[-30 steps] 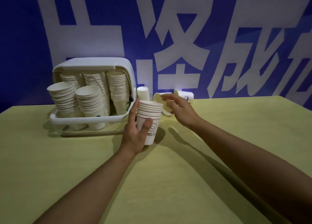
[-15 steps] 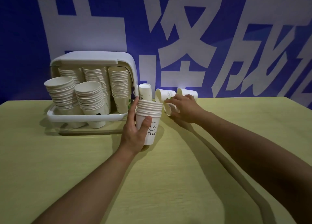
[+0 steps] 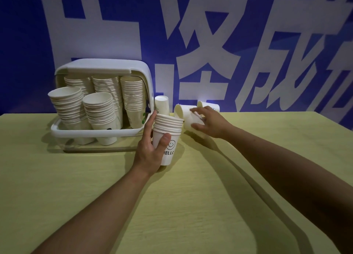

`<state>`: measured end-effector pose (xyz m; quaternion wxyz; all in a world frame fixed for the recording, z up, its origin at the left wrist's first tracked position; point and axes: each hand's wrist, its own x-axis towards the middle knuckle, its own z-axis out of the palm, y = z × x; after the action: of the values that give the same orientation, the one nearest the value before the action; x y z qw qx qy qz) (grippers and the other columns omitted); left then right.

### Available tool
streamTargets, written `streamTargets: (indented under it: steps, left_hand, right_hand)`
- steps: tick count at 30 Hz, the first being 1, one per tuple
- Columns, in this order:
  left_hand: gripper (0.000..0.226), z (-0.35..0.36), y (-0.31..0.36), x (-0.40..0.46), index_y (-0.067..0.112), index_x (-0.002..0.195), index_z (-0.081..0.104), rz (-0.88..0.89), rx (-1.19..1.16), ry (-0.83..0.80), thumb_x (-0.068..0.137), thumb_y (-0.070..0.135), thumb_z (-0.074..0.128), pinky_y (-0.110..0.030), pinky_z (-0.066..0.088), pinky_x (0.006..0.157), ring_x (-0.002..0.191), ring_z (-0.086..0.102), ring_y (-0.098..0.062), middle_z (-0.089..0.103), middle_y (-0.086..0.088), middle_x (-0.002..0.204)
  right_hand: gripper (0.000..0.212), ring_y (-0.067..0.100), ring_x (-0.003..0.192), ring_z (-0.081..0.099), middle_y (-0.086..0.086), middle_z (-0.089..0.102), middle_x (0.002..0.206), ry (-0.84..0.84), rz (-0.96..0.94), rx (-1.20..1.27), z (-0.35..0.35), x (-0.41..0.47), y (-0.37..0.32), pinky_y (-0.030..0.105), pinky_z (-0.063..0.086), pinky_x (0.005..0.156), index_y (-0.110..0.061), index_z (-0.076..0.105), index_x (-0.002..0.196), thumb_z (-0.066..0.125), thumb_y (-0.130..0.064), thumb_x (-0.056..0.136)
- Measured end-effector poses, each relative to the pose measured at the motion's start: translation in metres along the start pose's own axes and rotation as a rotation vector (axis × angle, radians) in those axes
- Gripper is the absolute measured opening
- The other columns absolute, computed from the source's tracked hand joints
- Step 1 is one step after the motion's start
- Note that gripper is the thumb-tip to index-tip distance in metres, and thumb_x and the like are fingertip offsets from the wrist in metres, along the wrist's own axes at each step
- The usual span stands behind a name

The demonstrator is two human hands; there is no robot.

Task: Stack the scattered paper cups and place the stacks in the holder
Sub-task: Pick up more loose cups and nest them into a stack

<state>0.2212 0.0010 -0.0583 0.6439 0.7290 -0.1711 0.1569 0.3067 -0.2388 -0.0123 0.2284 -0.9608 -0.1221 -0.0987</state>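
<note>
White paper, nested rim on rim, makes up the short stack of cups [image 3: 166,137] that I hold upright in my left hand [image 3: 152,148], thumb pressed across the front beside a printed smiley face and the word HELLO, fingers curled round the far side. Its base sits at or just above the pale yellow-green tabletop [image 3: 191,206]; I cannot tell which.

Just right of the stack, my right hand [image 3: 210,121] grips a single white paper cup lying on its side [image 3: 186,115], mouth turned left toward the stack, my fingers over its top and my thumb beneath it. Farther right, behind that hand, another white cup lies on its side [image 3: 209,106] near the wall. Beyond the stack stands one upside-down white cup [image 3: 162,105].

To the left, the white plastic cup holder with a rounded hood [image 3: 99,70] sits at the far side of the table, touching or just beside the upside-down cup. It is packed with tall stacks of paper cups [image 3: 99,110], three at the back under the hood and two leaning in front.

Behind everything rises a blue wall with large white characters [image 3: 210,43].
</note>
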Motion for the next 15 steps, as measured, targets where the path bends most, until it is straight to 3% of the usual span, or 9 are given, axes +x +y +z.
streamTargets:
  steps: [5,8,11,15]
  left_hand:
    - [0.07,0.0,0.0,-0.001,0.071,0.141,0.026,-0.012,0.006,-0.022,0.08,0.065,0.06,-0.044,0.048,0.109,0.13,0.051,0.001,0.044,0.045,0.137]
    - [0.067,0.0,0.0,-0.001,0.075,0.137,0.026,-0.005,0.032,-0.04,0.08,0.065,0.059,-0.04,0.046,0.11,0.133,0.047,0.003,0.042,0.033,0.147]
    - [0.064,0.001,0.002,-0.001,0.079,0.133,0.025,-0.002,0.043,-0.044,0.079,0.066,0.058,-0.029,0.049,0.1,0.124,0.051,0.012,0.046,0.037,0.138]
    - [0.067,0.002,0.002,-0.001,0.077,0.136,0.02,-0.009,0.051,-0.033,0.081,0.067,0.057,-0.044,0.055,0.099,0.121,0.058,0.0,0.052,0.029,0.137]
  right_hand:
    - [0.053,0.021,0.109,0.059,0.002,0.046,0.134,0.27,-0.031,0.446,-0.019,-0.003,-0.035,0.035,0.061,0.081,-0.028,0.042,0.14,0.066,-0.034,0.093]
    - [0.05,0.015,0.103,0.062,-0.011,0.049,0.119,0.383,-0.067,0.721,-0.027,-0.01,-0.069,0.023,0.059,0.07,-0.027,0.039,0.138,0.064,-0.033,0.095]
    - [0.051,0.012,0.102,0.062,-0.011,0.049,0.121,0.375,-0.117,0.781,-0.02,-0.021,-0.094,0.021,0.058,0.07,-0.028,0.038,0.138,0.064,-0.035,0.094]
    - [0.048,0.011,0.106,0.061,-0.004,0.051,0.127,0.301,-0.126,0.768,0.001,-0.036,-0.109,0.02,0.058,0.073,-0.031,0.041,0.135,0.065,-0.034,0.094]
